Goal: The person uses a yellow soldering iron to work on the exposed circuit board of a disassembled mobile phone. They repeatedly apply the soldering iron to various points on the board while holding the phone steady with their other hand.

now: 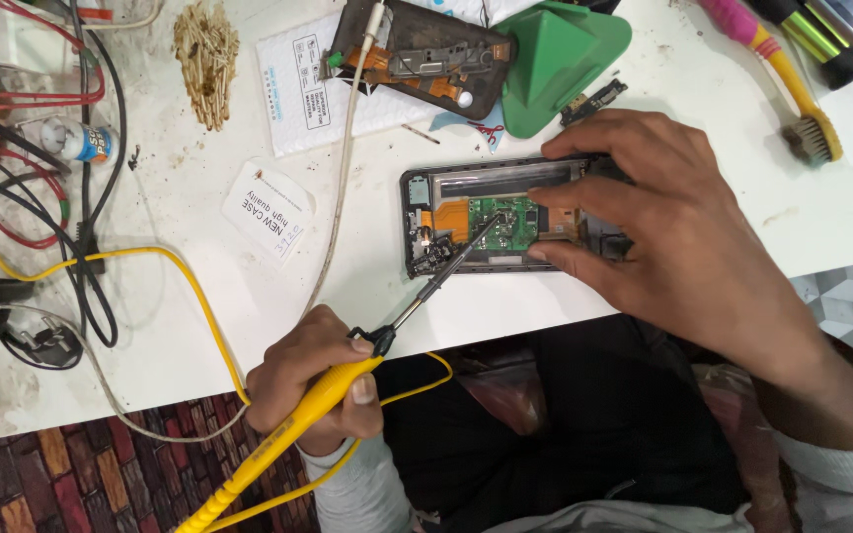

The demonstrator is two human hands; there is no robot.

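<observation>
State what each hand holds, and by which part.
Left hand grips the yellow soldering iron by its handle. Right hand steadies the opened phone at its right end.

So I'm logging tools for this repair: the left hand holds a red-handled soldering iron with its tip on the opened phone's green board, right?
Not quite: the soldering iron in the left hand has a yellow handle, as the head view shows. Its tip does reach the green board in the opened phone.

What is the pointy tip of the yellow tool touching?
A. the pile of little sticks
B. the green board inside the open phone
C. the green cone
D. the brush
B: the left hand holds the yellow soldering iron, and its tip rests on the green circuit board in the opened phone steadied by the right hand.
</observation>
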